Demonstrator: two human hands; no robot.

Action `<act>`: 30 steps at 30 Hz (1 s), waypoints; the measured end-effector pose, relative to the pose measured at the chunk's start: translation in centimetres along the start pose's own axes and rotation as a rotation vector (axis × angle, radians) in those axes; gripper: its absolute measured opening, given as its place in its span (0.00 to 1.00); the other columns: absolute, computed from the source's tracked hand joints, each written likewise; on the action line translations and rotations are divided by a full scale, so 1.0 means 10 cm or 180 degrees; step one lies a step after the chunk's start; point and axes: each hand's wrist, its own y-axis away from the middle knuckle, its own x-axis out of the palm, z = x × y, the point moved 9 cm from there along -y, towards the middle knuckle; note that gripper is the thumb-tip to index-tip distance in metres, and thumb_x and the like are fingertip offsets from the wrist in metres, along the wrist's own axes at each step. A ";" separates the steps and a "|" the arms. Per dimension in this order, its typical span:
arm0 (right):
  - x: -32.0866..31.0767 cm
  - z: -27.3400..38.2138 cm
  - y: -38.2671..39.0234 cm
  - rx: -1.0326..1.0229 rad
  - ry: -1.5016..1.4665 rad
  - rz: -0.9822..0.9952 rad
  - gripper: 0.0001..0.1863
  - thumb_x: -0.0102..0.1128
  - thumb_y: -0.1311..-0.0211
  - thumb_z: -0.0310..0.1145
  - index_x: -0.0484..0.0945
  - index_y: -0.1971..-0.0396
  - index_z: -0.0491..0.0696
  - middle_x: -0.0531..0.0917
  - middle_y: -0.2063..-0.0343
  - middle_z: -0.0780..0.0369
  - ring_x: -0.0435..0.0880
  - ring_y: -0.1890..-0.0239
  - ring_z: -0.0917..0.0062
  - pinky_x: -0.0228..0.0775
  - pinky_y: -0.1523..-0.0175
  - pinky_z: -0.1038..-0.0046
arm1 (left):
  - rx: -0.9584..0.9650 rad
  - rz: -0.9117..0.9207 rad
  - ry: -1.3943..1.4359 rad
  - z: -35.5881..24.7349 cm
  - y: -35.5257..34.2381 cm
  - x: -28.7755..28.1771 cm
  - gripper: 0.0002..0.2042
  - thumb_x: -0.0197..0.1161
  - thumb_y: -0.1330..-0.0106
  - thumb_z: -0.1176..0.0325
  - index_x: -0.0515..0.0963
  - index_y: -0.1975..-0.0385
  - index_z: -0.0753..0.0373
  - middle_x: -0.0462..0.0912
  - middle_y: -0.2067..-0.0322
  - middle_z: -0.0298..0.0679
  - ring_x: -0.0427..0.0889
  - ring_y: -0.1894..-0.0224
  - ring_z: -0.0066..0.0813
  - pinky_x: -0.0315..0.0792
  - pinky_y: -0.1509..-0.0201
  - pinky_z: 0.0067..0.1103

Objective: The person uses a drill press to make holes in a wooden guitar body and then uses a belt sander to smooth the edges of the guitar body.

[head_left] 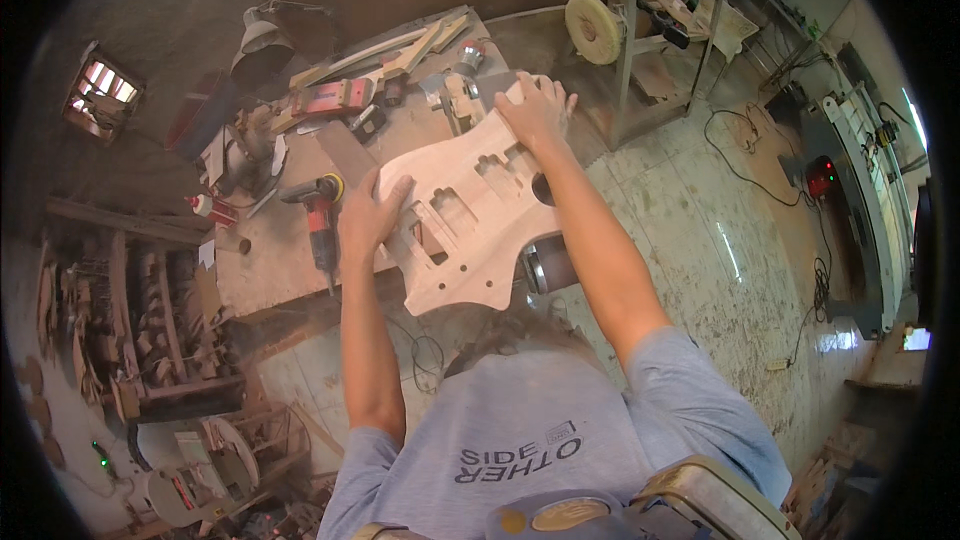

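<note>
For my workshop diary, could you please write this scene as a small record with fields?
Held thing: unpainted wooden guitar body, with cut-out pockets and small round holes
Left hand: grips the left edge, thumb on the upper face
Right hand: grips the far end
Workbench: bears a red-and-black power tool, left of the left hand
Lamp: toward the bench's far left side

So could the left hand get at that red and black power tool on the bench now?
Probably yes: the power tool lies just left of the left hand, with nothing visible between them. But that hand grips the wooden guitar body, so it would likely need to let go first.
</note>
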 end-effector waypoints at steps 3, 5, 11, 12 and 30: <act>0.04 0.04 -0.05 0.0000 -0.0023 -0.0092 0.38 0.59 0.39 0.60 0.73 0.32 0.57 0.72 0.32 0.55 0.61 0.26 0.55 0.37 0.21 0.42 | -0.0018 -0.0019 0.0005 0.03 -0.05 -0.03 0.44 0.61 0.39 0.30 0.74 0.33 0.61 0.81 0.42 0.58 0.80 0.39 0.54 0.72 0.35 0.39; 0.06 0.04 -0.02 0.0005 -0.0051 -0.0106 0.37 0.59 0.39 0.60 0.73 0.32 0.58 0.72 0.32 0.55 0.61 0.26 0.56 0.37 0.21 0.42 | -0.0033 0.0008 0.0024 0.09 -0.06 -0.02 0.44 0.61 0.40 0.30 0.73 0.32 0.61 0.81 0.42 0.58 0.80 0.39 0.54 0.71 0.34 0.39; -0.12 -0.19 -0.01 0.0227 -0.0028 -0.0115 0.37 0.58 0.38 0.60 0.72 0.31 0.58 0.70 0.31 0.55 0.60 0.25 0.56 0.36 0.20 0.43 | 0.0338 -0.0110 -0.0224 -0.18 -0.12 0.10 0.42 0.58 0.37 0.32 0.74 0.33 0.61 0.81 0.43 0.59 0.80 0.39 0.55 0.71 0.35 0.41; -0.15 -0.26 0.01 0.0274 -0.0021 -0.0146 0.37 0.58 0.38 0.60 0.72 0.31 0.58 0.70 0.31 0.55 0.61 0.25 0.56 0.36 0.20 0.43 | 0.0313 -0.0116 -0.0353 -0.24 -0.13 0.13 0.41 0.57 0.36 0.32 0.74 0.33 0.61 0.80 0.42 0.59 0.79 0.38 0.55 0.71 0.34 0.40; -1.04 -2.27 -0.11 0.0893 -0.0821 -0.1237 0.36 0.76 0.49 0.52 0.80 0.40 0.51 0.71 0.40 0.51 0.74 0.39 0.53 0.69 0.34 0.59 | 0.1255 -0.1016 -0.0494 -2.00 -0.30 1.11 0.30 0.57 0.34 0.42 0.80 0.49 0.66 0.82 0.49 0.49 0.75 0.40 0.46 0.67 0.39 0.42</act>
